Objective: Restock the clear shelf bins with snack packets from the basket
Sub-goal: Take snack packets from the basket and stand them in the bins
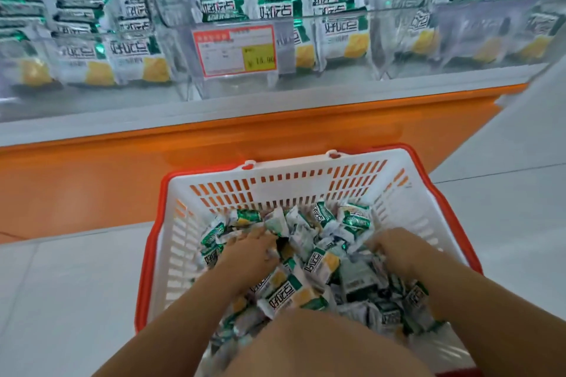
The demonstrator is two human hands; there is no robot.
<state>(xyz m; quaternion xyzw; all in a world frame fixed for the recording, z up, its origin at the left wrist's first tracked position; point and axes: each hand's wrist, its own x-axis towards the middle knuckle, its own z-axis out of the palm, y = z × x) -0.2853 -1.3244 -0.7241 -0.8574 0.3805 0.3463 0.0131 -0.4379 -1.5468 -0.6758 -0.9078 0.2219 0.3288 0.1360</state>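
A white basket (306,184) with a red rim stands on the floor below me, filled with several white-and-green snack packets (321,263). Both my hands are down in the pile. My left hand (251,249) lies on the packets at the left, its fingers curled into them. On the right, the fingers of my right hand (395,249) are buried among the packets. Whether either hand grips a packet is hidden. Above, the clear shelf bins (232,40) hold rows of the same packets standing upright.
A red-bordered price tag (234,50) with a yellow patch hangs on the middle bin's front. An orange shelf base (153,162) runs below the bins, just beyond the basket. Pale floor tiles (61,285) lie left and right of the basket.
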